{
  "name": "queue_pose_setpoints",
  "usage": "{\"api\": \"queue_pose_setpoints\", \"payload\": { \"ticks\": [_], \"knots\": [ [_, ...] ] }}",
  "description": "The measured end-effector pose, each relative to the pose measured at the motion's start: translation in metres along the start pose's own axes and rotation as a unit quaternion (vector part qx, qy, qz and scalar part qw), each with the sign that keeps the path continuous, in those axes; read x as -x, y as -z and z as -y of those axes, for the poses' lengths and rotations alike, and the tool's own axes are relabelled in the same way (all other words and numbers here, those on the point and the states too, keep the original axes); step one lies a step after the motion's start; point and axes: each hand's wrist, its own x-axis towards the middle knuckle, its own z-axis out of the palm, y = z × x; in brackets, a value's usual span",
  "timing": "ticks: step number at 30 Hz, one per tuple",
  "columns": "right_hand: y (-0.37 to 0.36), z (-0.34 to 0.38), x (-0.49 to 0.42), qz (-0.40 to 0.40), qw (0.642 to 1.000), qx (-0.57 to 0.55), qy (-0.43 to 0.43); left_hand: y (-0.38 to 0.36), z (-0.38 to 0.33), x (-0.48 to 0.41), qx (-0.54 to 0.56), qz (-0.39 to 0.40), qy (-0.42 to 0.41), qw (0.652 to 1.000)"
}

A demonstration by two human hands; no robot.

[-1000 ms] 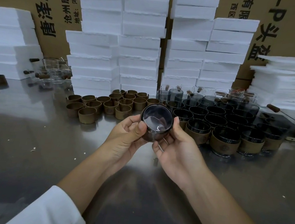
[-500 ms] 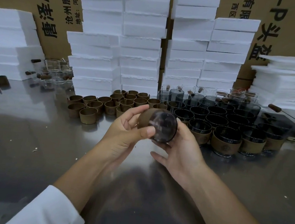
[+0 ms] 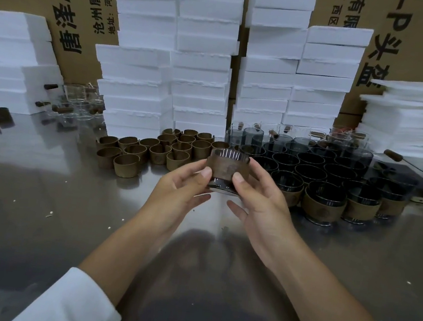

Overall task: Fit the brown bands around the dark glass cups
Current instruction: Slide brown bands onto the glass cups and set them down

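**Far left:** foam slabs (image 3: 11, 58), white with crumbly edges, stacked flat against printed cardboard cartons (image 3: 86, 1). I read them as packing stock parked clear of the work.

**Far, left of centre:** clear glass cups (image 3: 80, 103) with stubby dark handles, bunched at the foot of the foam.

**Left of centre:** loose brown bands (image 3: 153, 148), matte, leather-like strips curled into open rings. They stand on edge in a cluster, I judge so that the left hand can reach them easily.

**Left hand** (image 3: 175, 193): thumb pressed on the front of the band, fingers curled behind the cup.

**Centre:** held cup (image 3: 222, 184), smoky dark glass, round and thick-based. It is roughly upright and, as far as I can tell, lifted off the worktop (image 3: 40, 220). A fitted band (image 3: 226, 168) wraps its middle, with rim and base showing above and below. I judge the two-thumb grip is there to seat and square the band.

**Right hand** (image 3: 263, 206): mirrors the left, thumb on the band and upper fingers round the far side. The lower fingers hang loose underneath.

**Right of centre:** dark glass cups (image 3: 310, 161), packed rim to rim. The far rows are bare, while the banded cups (image 3: 324, 202) sit nearest, likely the finished ones.

**Far right:** thin foam sheets (image 3: 407, 116), piled unevenly.

**Worktop:** brushed steel, reflective and flecked with white crumbs.
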Motion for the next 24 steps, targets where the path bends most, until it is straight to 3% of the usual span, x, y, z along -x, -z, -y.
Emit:
{"api": "queue_pose_setpoints", "payload": {
  "ticks": [6,9,12,15,20,24],
  "knots": [
    [0.002,-0.004,-0.003,-0.008,1.000,0.011,0.011,-0.001,0.004,0.001,-0.007,0.004,-0.001,1.000],
    [0.005,-0.005,-0.001,-0.039,0.991,0.117,0.046,-0.003,0.009,0.001,-0.032,0.041,0.012,0.999],
    [0.012,-0.006,0.001,-0.060,0.968,0.230,0.086,-0.001,0.010,-0.001,-0.056,0.062,0.034,0.996],
    [0.019,-0.007,0.007,-0.085,0.920,0.351,0.152,0.001,0.009,-0.002,-0.068,0.064,0.045,0.995],
    [0.043,-0.003,0.010,-0.187,0.890,0.385,0.160,0.001,0.009,-0.002,-0.052,0.048,0.047,0.996],
    [0.058,0.003,0.011,-0.198,0.871,0.426,0.144,0.003,0.008,0.000,-0.047,0.049,0.052,0.996]
  ]
}}
